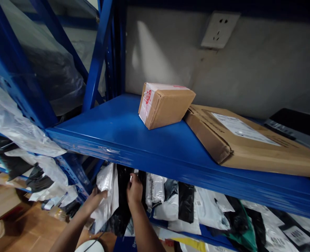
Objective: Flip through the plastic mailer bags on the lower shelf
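Observation:
Both my hands reach under the blue shelf (123, 140) into a row of upright poly mailers. My left hand (95, 199) presses on a white mailer (106, 189) at the left end of the row, fingers spread over its face. My right hand (134, 190) sits just to the right, its fingers curled around the top edge of a black mailer (122, 196) standing beside the white one. How firmly either mailer is gripped is partly hidden by the shelf edge.
A small taped cardboard box (164, 104) and a large flat carton (246, 143) lie on the blue shelf. More white and black mailers (186, 204) fill the lower shelf to the right. Plastic-wrapped bundles (21, 129) hang on the left rack. A wall socket (219, 29) is above.

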A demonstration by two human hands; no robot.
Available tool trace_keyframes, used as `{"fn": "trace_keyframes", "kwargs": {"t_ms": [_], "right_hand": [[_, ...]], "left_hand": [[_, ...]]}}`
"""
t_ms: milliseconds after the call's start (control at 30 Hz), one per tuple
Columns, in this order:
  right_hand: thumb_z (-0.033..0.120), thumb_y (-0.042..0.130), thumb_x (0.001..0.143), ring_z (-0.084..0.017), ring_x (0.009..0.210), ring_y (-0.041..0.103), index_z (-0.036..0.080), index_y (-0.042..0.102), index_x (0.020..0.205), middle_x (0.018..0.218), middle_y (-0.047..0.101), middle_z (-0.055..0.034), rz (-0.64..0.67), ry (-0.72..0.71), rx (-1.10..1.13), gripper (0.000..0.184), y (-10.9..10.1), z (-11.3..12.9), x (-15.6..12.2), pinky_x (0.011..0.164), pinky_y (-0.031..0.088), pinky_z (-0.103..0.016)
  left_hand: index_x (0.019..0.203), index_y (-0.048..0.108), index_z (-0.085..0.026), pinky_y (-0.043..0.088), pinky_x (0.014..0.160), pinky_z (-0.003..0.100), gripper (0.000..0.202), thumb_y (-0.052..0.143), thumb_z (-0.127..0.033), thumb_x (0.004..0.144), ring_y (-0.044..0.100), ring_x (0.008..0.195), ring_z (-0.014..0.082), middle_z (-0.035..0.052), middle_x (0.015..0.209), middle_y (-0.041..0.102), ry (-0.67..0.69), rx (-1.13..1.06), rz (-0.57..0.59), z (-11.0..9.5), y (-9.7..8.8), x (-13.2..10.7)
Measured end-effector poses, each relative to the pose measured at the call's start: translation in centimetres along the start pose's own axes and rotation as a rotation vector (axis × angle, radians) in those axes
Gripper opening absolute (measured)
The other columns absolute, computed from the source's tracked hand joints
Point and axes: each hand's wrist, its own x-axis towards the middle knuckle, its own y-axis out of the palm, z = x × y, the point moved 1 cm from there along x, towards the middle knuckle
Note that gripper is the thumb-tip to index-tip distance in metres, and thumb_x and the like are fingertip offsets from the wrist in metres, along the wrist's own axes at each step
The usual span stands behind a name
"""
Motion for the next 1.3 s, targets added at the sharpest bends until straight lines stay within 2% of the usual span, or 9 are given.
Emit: {"fn": "trace_keyframes", "kwargs": {"t_ms": [167, 300, 500, 633, 733, 833, 933, 1100, 1300], "right_hand": [[0.004, 0.035, 0.085, -0.027, 0.093, 0.069, 0.013, 0.058, 0.121, 0.111, 0.067, -0.0173, -0.049, 0.072, -0.016, 0.043, -0.4, -1.2, -0.2, 0.075, 0.051, -0.035], [0.000, 0.043, 0.077, -0.028, 0.096, 0.068, 0.009, 0.051, 0.129, 0.118, 0.063, -0.0210, -0.065, 0.104, -0.033, 0.054, -0.8, -1.6, -0.3, 0.076, 0.050, -0.035], [0.003, 0.046, 0.077, -0.028, 0.102, 0.065, 0.012, 0.061, 0.115, 0.109, 0.066, -0.0171, -0.079, 0.083, 0.000, 0.041, -2.3, -2.3, -1.4, 0.087, 0.048, -0.037], [0.003, 0.043, 0.080, -0.028, 0.106, 0.063, 0.010, 0.056, 0.123, 0.119, 0.061, -0.0198, -0.144, 0.121, 0.047, 0.045, -3.6, -2.0, -1.9, 0.090, 0.048, -0.039], [0.027, 0.045, 0.090, -0.030, 0.105, 0.062, 0.009, 0.057, 0.118, 0.116, 0.061, -0.0218, -0.186, 0.069, 0.081, 0.035, -4.0, -0.3, -3.0, 0.088, 0.049, -0.040], [0.057, 0.053, 0.083, -0.038, 0.110, 0.059, 0.005, 0.056, 0.122, 0.117, 0.060, -0.0264, -0.060, 0.042, 0.061, 0.064, -3.6, 1.9, -4.6, 0.090, 0.048, -0.048], [0.064, 0.057, 0.077, -0.046, 0.122, 0.048, -0.004, 0.046, 0.133, 0.129, 0.050, -0.0347, 0.064, 0.121, 0.029, 0.089, -3.2, 3.3, -5.9, 0.099, 0.039, -0.056], [0.029, 0.077, 0.055, -0.042, 0.111, 0.057, 0.001, 0.046, 0.134, 0.121, 0.057, -0.0282, 0.162, 0.065, -0.011, 0.089, -2.8, 3.1, -6.1, 0.092, 0.046, -0.049], [0.004, 0.051, 0.062, -0.026, 0.084, 0.066, 0.015, 0.065, 0.093, 0.083, 0.069, -0.0102, 0.061, 0.054, 0.109, 0.035, -1.9, 1.9, -5.5, 0.079, 0.048, -0.034]], "left_hand": [[0.145, 0.012, 0.003, 0.018, 0.115, 0.047, 0.122, 0.059, -0.068, 0.058, 0.013, 0.143, 0.0464, 0.0340, 0.149, 0.015, 0.088, 0.206, -0.048, -1.0, 2.6, -1.3], [0.149, -0.006, -0.007, 0.021, 0.112, 0.048, 0.114, 0.064, -0.046, 0.068, 0.016, 0.142, 0.0480, 0.0354, 0.147, 0.013, 0.109, 0.462, -0.027, -2.0, 3.0, -1.3], [0.151, 0.006, -0.010, 0.021, 0.112, 0.047, 0.106, 0.060, -0.036, 0.063, 0.022, 0.141, 0.0424, 0.0258, 0.146, 0.027, 0.309, 0.448, 0.126, -1.7, 1.9, -0.4], [0.149, 0.017, -0.008, 0.019, 0.113, 0.049, 0.102, 0.056, -0.036, 0.059, 0.027, 0.138, 0.0438, 0.0249, 0.147, 0.029, 0.335, 0.353, 0.182, -2.4, 2.0, 0.3], [0.148, 0.021, -0.008, 0.021, 0.114, 0.046, 0.102, 0.055, -0.039, 0.057, 0.025, 0.141, 0.0393, 0.0228, 0.151, 0.028, 0.347, 0.287, 0.217, -3.0, 1.4, 0.9], [0.146, 0.022, -0.002, 0.018, 0.117, 0.042, 0.108, 0.056, -0.049, 0.054, 0.019, 0.145, 0.0348, 0.0232, 0.154, 0.026, 0.383, 0.186, 0.274, -2.9, 0.5, 1.4], [0.145, 0.020, 0.003, 0.011, 0.120, 0.038, 0.114, 0.055, -0.052, 0.051, 0.012, 0.147, 0.0303, 0.0232, 0.157, 0.018, 0.405, 0.067, 0.300, -2.6, -0.1, 1.4], [0.148, 0.024, -0.011, 0.014, 0.120, 0.040, 0.100, 0.048, -0.034, 0.054, 0.012, 0.148, 0.0261, 0.0103, 0.157, 0.026, 0.384, -0.063, 0.262, -2.3, -0.2, 1.1], [0.143, 0.036, -0.013, 0.014, 0.120, 0.043, 0.094, 0.047, -0.030, 0.051, 0.012, 0.147, 0.0312, 0.0094, 0.150, 0.039, 0.362, -0.099, 0.186, -1.8, 0.3, 2.0]]}}
